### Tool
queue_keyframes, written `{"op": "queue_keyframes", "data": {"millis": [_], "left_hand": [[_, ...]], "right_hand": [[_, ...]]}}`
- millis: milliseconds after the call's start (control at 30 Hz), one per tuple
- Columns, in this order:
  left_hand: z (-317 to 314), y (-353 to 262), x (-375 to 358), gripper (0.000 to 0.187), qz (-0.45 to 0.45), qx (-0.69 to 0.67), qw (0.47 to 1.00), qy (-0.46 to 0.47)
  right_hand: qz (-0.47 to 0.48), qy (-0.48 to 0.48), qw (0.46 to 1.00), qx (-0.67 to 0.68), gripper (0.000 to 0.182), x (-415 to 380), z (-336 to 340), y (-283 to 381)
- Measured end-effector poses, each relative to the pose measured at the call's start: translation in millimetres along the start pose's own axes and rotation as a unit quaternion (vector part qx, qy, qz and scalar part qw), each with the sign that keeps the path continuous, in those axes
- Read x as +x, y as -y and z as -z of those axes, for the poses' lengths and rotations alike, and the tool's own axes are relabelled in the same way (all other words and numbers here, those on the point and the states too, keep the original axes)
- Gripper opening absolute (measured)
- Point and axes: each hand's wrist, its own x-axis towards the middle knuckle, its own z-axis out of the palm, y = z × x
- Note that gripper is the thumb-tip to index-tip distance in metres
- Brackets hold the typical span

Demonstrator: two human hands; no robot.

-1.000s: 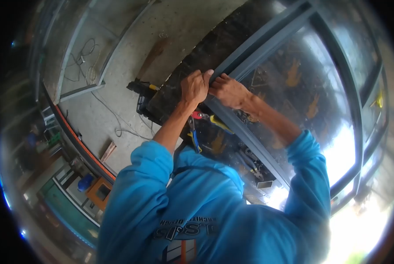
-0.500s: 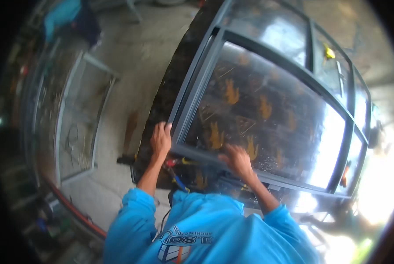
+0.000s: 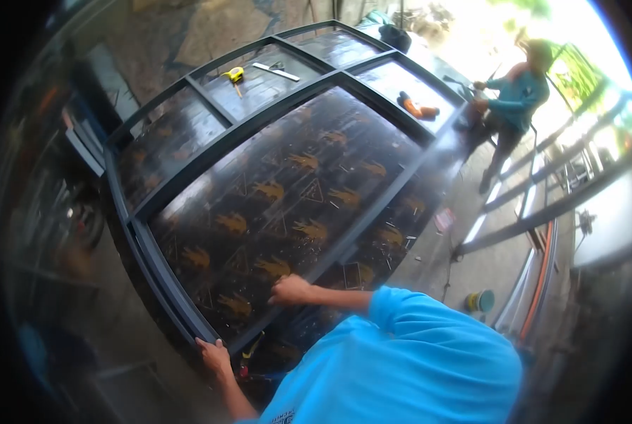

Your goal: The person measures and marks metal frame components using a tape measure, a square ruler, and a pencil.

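Note:
A large dark grey metal frame with several openings lies on a dark board printed with orange shapes. At its near left corner my left hand grips the outer edge, fingers bent over the metal. My right hand is over the near long bar, its fingers curled; what they hold, if anything, is hidden. Between my hands and my body, a red and yellow hand tool lies by the frame's near edge.
A yellow tape measure, a pale metal strip and an orange tool lie within the frame's far openings. Another person stands at the far right corner. Metal bars and a green bucket are on the right.
The view has swung to the right, bringing the other person into sight. My left hand is still at the frame's corner. My right hand remains near the close bar, its fingers now more curled.

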Motion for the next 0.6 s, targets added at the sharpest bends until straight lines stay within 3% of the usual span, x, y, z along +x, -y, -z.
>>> {"op": "queue_keyframes", "data": {"millis": [33,67,133,233,400,600], "left_hand": [[4,-2,4,0.065,-0.012,0.002,1.0,-0.008],[5,-6,5,0.057,-0.005,0.023,1.0,-0.003],[1,-4,10,0.05,-0.001,0.044,0.999,-0.002],[-14,1,12,0.054,-0.004,0.076,0.997,-0.01],[-35,18,29,0.05,0.002,0.078,0.988,-0.13],[-3,-9,8,0.047,0.02,0.057,0.996,-0.067]], "right_hand": [[-0.005,-0.005,0.999,0.049,0.048,-5,1,24],[0.073,-0.092,0.993,-0.015,0.045,-10,-14,36],[0.134,-0.253,0.954,-0.094,0.049,-13,-44,43],[0.135,-0.274,0.947,-0.097,0.049,-13,-46,38],[0.192,-0.249,0.941,-0.123,0.05,-17,-44,34],[0.222,-0.245,0.937,-0.108,0.051,-15,-43,31]]}}
